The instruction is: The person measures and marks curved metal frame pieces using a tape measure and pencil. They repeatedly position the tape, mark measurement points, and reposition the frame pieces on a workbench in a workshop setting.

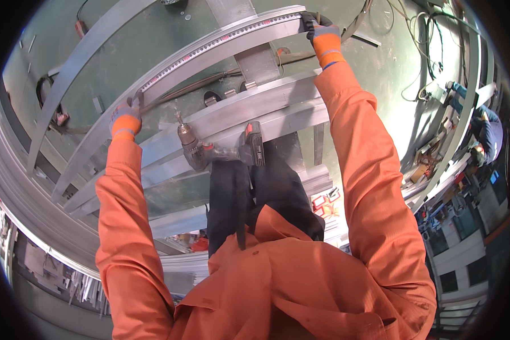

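Observation:
A white tape measure blade (221,38) lies stretched along a long silver metal bar (209,58) that crosses in front of me. My left hand (127,118), in a grey and orange glove, is closed on the tape's left end against the bar. At the bar's right end, my right hand (323,37), gloved in black and orange, is closed on the other end of the tape. Its fingers hide what lies under them, so the tape's case does not show. Between my arms, nearer to me, a cordless drill (215,150) rests on the metal bars.
More silver bars (277,102) run crosswise, with a curved-looking one (68,85) at the left. Cables (430,34) lie on the green floor (181,34) at the far right. Another person (484,133) is at the right edge. Stacked profiles (34,192) fill the left side.

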Demonstrator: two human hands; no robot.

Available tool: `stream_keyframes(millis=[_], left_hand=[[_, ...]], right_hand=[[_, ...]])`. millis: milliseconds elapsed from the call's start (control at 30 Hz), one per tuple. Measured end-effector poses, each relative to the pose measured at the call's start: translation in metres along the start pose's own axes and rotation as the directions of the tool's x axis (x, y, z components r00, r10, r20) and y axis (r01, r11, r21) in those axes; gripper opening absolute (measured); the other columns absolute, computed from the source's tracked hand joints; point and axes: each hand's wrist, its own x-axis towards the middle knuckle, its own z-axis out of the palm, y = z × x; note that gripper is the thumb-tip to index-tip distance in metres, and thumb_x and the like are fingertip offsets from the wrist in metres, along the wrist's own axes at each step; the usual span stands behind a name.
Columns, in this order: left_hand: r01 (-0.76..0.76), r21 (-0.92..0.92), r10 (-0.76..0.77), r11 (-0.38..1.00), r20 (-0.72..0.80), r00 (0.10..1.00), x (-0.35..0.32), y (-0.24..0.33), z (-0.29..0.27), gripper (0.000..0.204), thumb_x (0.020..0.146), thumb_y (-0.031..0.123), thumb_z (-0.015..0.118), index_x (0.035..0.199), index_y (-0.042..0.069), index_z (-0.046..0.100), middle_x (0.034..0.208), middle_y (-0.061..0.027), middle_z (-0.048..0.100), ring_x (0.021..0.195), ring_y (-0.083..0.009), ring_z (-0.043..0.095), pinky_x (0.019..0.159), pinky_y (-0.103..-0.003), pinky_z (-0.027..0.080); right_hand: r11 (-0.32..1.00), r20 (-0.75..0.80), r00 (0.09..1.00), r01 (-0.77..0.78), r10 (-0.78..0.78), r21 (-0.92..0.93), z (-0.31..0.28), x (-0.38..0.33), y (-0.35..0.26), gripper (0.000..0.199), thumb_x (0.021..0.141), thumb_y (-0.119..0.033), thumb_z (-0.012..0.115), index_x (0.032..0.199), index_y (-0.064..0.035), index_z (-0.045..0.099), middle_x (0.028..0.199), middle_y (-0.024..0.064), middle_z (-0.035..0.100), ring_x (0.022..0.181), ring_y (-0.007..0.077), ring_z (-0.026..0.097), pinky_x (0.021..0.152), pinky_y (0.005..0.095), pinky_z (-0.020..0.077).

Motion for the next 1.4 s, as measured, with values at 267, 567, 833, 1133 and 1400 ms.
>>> stream_keyframes(millis=[267, 567, 833, 1133, 1400], left_hand=[[0.016, 0.039, -0.019, 0.999, 0.081, 0.997, 0.001, -0.006, -0.002, 0.059, 0.104, 0.054, 0.046, 0.146, 0.015, 0.057, 0.143, -0.0168, 0.061, 0.134, -0.0361, 0.055, 0.111, -0.044, 0.044], [-0.025, 0.023, 0.024, 0.999, 0.034, 0.999, 0.014, -0.010, 0.008, 0.058, 0.103, 0.055, 0.048, 0.145, 0.016, 0.058, 0.141, -0.0168, 0.062, 0.131, -0.0367, 0.057, 0.110, -0.045, 0.045], [0.009, 0.034, -0.010, 0.999, 0.034, 0.999, 0.009, -0.006, 0.002, 0.059, 0.102, 0.057, 0.048, 0.142, 0.015, 0.061, 0.138, -0.0180, 0.064, 0.130, -0.0381, 0.058, 0.108, -0.045, 0.046], [-0.018, 0.034, 0.017, 0.999, 0.026, 1.000, 0.011, -0.008, 0.007, 0.054, 0.103, 0.053, 0.048, 0.138, 0.013, 0.064, 0.134, -0.0207, 0.065, 0.127, -0.0399, 0.059, 0.105, -0.046, 0.047], [-0.025, -0.012, 0.025, 1.000, -0.013, 1.000, 0.007, -0.005, 0.005, 0.053, 0.103, 0.052, 0.050, 0.139, 0.015, 0.064, 0.135, -0.0195, 0.065, 0.128, -0.0399, 0.058, 0.106, -0.046, 0.047]], right_hand=[[0.941, 0.132, 0.956, 0.221, -0.261, 0.257, -0.025, -0.053, -0.114, 0.030, 0.104, -0.012, 0.048, 0.120, 0.0012, 0.070, 0.105, 0.0078, 0.077, 0.071, 0.0126, 0.065, 0.066, 0.0263, 0.0543], [0.973, 0.561, 0.814, 0.022, -0.152, 0.232, 0.034, -0.073, -0.123, 0.018, 0.091, -0.024, 0.075, 0.100, -0.0093, 0.078, 0.082, -0.0027, 0.070, 0.071, 0.0065, 0.060, 0.065, 0.0242, 0.0504], [0.949, 0.526, 0.795, 0.203, -0.304, 0.242, 0.046, -0.066, -0.091, 0.020, 0.087, -0.011, 0.072, 0.106, -0.0060, 0.073, 0.094, 0.0074, 0.075, 0.086, 0.0155, 0.069, 0.078, 0.0331, 0.0563], [0.951, 0.480, 0.826, 0.206, -0.296, 0.232, 0.045, -0.073, -0.100, 0.014, 0.085, -0.009, 0.077, 0.099, -0.0045, 0.075, 0.088, 0.0037, 0.075, 0.082, 0.0096, 0.068, 0.078, 0.0279, 0.0560], [0.946, 0.488, 0.821, 0.181, -0.295, 0.268, 0.046, -0.072, -0.096, 0.015, 0.086, -0.008, 0.077, 0.100, -0.0041, 0.074, 0.090, 0.0037, 0.075, 0.084, 0.0106, 0.068, 0.079, 0.0285, 0.0562]])
